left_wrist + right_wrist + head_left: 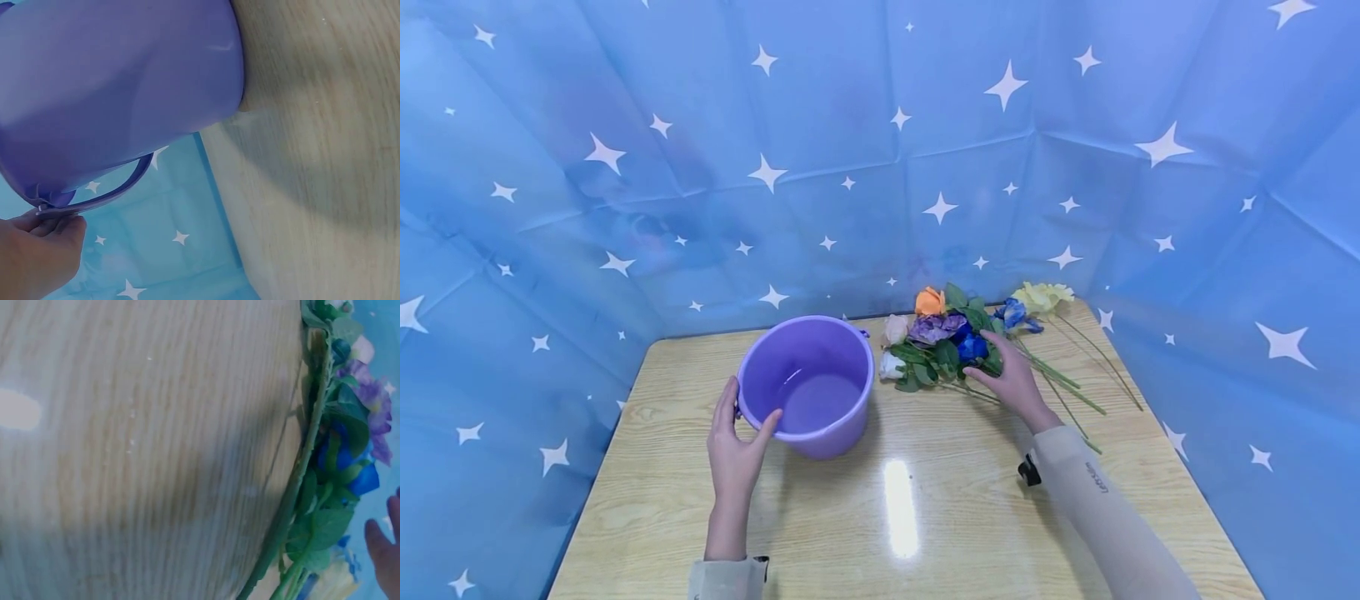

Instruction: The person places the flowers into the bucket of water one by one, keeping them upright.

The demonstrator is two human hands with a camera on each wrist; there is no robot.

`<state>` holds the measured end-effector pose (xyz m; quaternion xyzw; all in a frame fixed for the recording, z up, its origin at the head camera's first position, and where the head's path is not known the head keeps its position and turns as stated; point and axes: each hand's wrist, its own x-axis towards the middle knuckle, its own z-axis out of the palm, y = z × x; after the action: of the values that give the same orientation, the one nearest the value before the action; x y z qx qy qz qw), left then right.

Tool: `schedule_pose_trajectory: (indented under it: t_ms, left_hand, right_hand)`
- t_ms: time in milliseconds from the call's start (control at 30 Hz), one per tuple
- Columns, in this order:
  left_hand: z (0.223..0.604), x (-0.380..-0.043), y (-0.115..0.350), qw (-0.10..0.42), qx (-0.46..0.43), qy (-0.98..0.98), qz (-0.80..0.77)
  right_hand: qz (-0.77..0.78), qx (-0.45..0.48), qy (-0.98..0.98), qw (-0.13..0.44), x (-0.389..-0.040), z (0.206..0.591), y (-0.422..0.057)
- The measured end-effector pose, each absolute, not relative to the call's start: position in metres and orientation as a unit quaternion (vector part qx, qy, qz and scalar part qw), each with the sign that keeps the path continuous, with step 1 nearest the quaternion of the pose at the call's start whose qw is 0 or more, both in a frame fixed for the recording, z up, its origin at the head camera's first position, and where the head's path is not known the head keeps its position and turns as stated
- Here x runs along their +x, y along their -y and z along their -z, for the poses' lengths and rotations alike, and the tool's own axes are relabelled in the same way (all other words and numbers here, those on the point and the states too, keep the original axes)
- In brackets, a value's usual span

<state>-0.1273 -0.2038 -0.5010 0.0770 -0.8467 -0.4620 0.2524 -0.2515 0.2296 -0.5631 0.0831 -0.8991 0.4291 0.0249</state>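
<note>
A purple bucket (816, 392) stands upright on the table, its wide mouth facing up. My left hand (737, 446) holds its near left rim, thumb over the edge and fingers along the outside. In the left wrist view, those fingers are at the hinge of the bucket's handle (109, 199). My right hand (1011, 383) hovers at the flowers with thumb and fingers spread, fingertips close to a blue rose (972, 347). Around it lie a purple flower (936, 328), an orange rose (930, 302) and a white rose (891, 366).
A pale yellow flower (1042, 297) and a blue iris-like flower (1012, 312) lie at the back right, their long green stems (1078, 387) reaching toward the right edge. A blue star-printed curtain (850, 167) encloses the wooden table (955, 500) at the back and sides.
</note>
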Motion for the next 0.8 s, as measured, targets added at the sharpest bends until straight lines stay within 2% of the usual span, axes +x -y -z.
schedule_pose_trajectory:
  t_ms: [400, 667, 800]
  left_hand:
    - [0.508, -0.126, 0.206, 0.267, 0.069, 0.841, 0.465]
    - [0.512, -0.126, 0.207, 0.274, 0.064, 0.839, 0.466]
    - [0.51, -0.126, 0.207, 0.271, 0.066, 0.839, 0.467]
  right_hand:
    - [-0.448, 0.134, 0.884, 0.022, -0.246, 0.572, -0.224]
    - [-0.483, 0.13, 0.866, -0.025, -0.242, 0.573, -0.219]
    - [-0.492, 0.134, 0.86, -0.026, -0.24, 0.573, -0.216]
